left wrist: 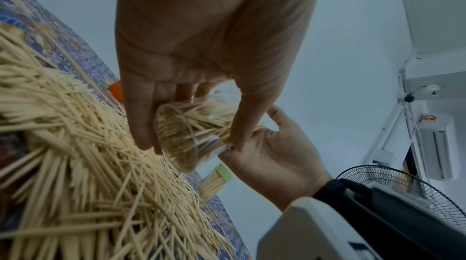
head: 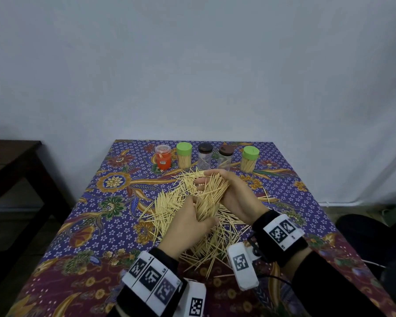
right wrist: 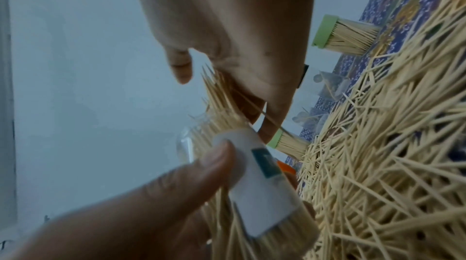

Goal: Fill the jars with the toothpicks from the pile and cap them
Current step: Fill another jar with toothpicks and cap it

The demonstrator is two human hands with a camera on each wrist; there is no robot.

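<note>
A big pile of toothpicks (head: pixel 169 209) covers the middle of the patterned tablecloth (head: pixel 96 225). Above it my left hand (head: pixel 188 218) grips a clear jar (left wrist: pixel 181 131) with a white label (right wrist: pixel 264 184), tilted and packed with toothpicks. A bundle of toothpicks (right wrist: pixel 216 101) sticks out of its mouth, and my right hand (head: pixel 233 193) curls round those ends. Along the back stand an orange jar (head: pixel 163 157), two green-capped jars full of toothpicks (head: pixel 184 156) (head: pixel 249 159), and two dark-capped clear jars (head: pixel 204 156) (head: pixel 225 157) holding few.
A dark wooden table (head: pixel 12 161) stands to the left, apart from this one. A plain wall rises right behind the row of jars. A standing fan (left wrist: pixel 403 190) shows in the left wrist view. Loose toothpicks reach close to the near edge.
</note>
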